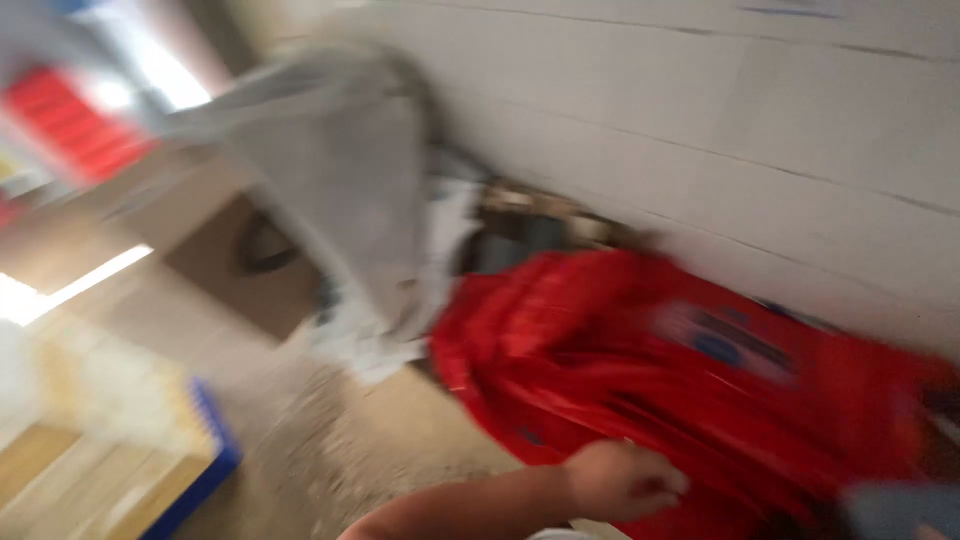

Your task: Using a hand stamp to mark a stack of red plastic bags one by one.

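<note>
Blur covers the whole head view, so you can read only big shapes. Your hand (625, 480) comes in from the bottom edge, with the bare forearm running to the lower left. Which hand it is I cannot tell from this picture; it looks like the left one, and the other hand is not in view. The grip seems loosely curled, with the fingers bent toward the palm, but you cannot tell whether it pinches anything.

Just above the hand and to its right lies the red bag (700, 380), a large crumpled thing of shiny red material with a darker patch on its upper side. The hand is at the bag's lower edge, touching it or just beside it; the blur hides which. The bag rests on the sandy floor (340, 440), against the foot of the pale block wall (720, 110).

Left of the bag, a grey cloth (350, 190) hangs or leans near the wall. Further left stands a brown box (250, 260), and a blue edge (215, 450) shows at the lower left.
</note>
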